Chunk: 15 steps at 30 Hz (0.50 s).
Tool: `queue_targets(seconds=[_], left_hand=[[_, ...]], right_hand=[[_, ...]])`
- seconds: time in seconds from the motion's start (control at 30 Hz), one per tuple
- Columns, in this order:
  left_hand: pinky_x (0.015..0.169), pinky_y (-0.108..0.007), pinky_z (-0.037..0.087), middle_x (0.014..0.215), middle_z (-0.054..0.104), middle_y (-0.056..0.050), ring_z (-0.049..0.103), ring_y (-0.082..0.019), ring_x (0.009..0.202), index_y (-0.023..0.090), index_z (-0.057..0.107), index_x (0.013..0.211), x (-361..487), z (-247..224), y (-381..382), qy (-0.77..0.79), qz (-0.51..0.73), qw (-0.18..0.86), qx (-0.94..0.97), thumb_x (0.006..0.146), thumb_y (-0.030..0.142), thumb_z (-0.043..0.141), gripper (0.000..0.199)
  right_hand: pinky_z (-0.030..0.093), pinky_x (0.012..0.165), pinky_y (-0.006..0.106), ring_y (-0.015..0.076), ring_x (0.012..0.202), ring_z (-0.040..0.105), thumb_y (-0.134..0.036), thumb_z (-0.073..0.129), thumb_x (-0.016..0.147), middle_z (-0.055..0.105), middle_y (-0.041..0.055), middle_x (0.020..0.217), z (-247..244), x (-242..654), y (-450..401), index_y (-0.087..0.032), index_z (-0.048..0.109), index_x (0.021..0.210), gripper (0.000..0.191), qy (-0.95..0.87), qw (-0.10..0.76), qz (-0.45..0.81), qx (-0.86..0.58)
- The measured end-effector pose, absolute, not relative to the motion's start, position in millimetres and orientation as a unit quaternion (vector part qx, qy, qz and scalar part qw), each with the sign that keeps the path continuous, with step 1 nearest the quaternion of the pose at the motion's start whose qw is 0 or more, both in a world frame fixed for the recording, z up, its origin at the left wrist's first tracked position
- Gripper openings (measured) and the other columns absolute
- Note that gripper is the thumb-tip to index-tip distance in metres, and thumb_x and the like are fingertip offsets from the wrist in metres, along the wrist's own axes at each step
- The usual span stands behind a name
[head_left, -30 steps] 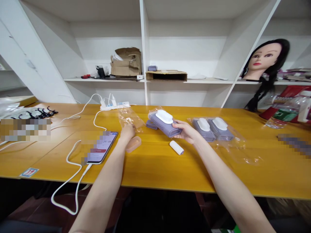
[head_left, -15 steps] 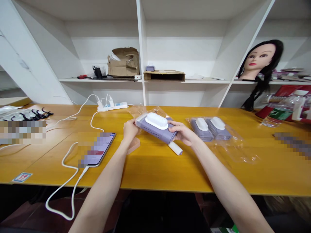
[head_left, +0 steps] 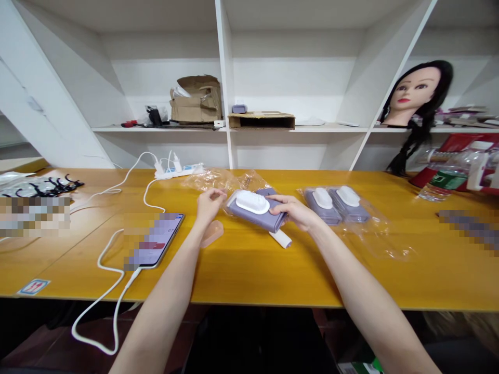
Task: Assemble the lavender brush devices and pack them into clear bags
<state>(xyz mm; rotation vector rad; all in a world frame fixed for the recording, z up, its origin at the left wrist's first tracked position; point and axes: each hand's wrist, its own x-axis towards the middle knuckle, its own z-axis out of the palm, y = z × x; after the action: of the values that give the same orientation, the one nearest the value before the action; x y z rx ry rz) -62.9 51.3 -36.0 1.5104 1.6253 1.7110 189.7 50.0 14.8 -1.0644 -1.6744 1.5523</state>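
My right hand [head_left: 293, 210] grips the right end of a purple box-shaped device [head_left: 253, 215], thumb on top. On its upper face sits a white oval piece [head_left: 249, 201] that looks like a brush head. The device is tilted just above the table. My left hand [head_left: 210, 200] is off its left end, fingers pinched together; what they hold, if anything, is hidden. A clear plastic bag [head_left: 206, 179] lies crumpled behind the hands. A small white piece with a purple end [head_left: 280, 239] lies below the device. A clear pinkish oval cover [head_left: 212, 234] rests beside my left wrist.
Two similar purple devices [head_left: 325, 213] lie on plastic at right. A phone [head_left: 163, 241] on a white cable [head_left: 117, 311] lies left, with a power strip [head_left: 179, 171] behind. A bottle [head_left: 442, 182] and mannequin head [head_left: 419, 93] are far right. Shelves hold cardboard boxes [head_left: 197, 101].
My left hand has let go of the device's left end and moved slightly left. The plastic bag has spread leftward. My right hand keeps its hold as the device shifts slightly.
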Motion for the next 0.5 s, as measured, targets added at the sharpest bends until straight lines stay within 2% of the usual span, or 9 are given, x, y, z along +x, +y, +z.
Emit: queue_targets(seconds=[0.17, 0.27, 0.33, 0.43, 0.5], left_hand=[[0.098, -0.034, 0.037, 0.114, 0.067, -0.007, 0.058, -0.022, 0.111, 0.02, 0.052, 0.063, -55.4, -34.3, 44.5, 0.54, 0.583, 0.15, 0.588, 0.068, 0.022, 0.054, 0.006], [0.098, -0.034, 0.036, 0.115, 0.066, -0.006, 0.056, -0.022, 0.114, 0.02, 0.05, 0.063, -49.3, -32.1, 40.5, 0.503, 0.57, 0.167, 0.628, 0.07, 0.021, 0.052, 0.007], [0.096, -0.035, 0.038, 0.116, 0.066, -0.008, 0.056, -0.023, 0.114, 0.02, 0.048, 0.065, -45.2, -29.8, 37.9, 0.471, 0.577, 0.192, 0.639, 0.072, 0.022, 0.051, 0.008], [0.091, -0.036, 0.042, 0.116, 0.065, -0.012, 0.058, -0.025, 0.111, 0.02, 0.048, 0.067, -39.2, -26.1, 33.4, 0.443, 0.607, 0.22, 0.622, 0.074, 0.025, 0.052, 0.01], [0.092, -0.037, 0.042, 0.115, 0.066, -0.012, 0.058, -0.025, 0.111, 0.02, 0.048, 0.068, -34.9, -24.5, 29.7, 0.435, 0.616, 0.209, 0.623, 0.076, 0.025, 0.053, 0.01]], right_hand=[[0.04, 0.044, 0.02, 0.0112, 0.06, 0.054, -0.016, 0.065, 0.058, 0.064, 0.0023, 0.083, 15.9, 185.9, 44.6, -0.019, 0.06, 0.116, 0.058, -0.67, 0.295, 0.549, -0.404], [0.041, 0.047, 0.021, 0.0111, 0.063, 0.053, -0.015, 0.065, 0.06, 0.064, 0.0043, 0.093, 16.3, 181.9, 39.8, -0.018, 0.054, 0.123, 0.064, -0.682, 0.295, 0.519, -0.423], [0.043, 0.051, 0.022, 0.0122, 0.068, 0.055, -0.015, 0.065, 0.06, 0.063, 0.0072, 0.106, 15.5, 179.8, 37.8, -0.018, 0.049, 0.129, 0.071, -0.686, 0.293, 0.511, -0.427], [0.048, 0.068, 0.027, 0.0178, 0.087, 0.059, -0.015, 0.066, 0.059, 0.055, 0.0108, 0.126, 11.1, 177.5, 37.8, -0.017, 0.045, 0.133, 0.077, -0.697, 0.295, 0.503, -0.417], [0.046, 0.084, 0.032, 0.0222, 0.104, 0.056, -0.015, 0.069, 0.058, 0.052, 0.0114, 0.132, 5.4, 175.8, 40.0, -0.017, 0.044, 0.134, 0.08, -0.71, 0.302, 0.484, -0.413]])
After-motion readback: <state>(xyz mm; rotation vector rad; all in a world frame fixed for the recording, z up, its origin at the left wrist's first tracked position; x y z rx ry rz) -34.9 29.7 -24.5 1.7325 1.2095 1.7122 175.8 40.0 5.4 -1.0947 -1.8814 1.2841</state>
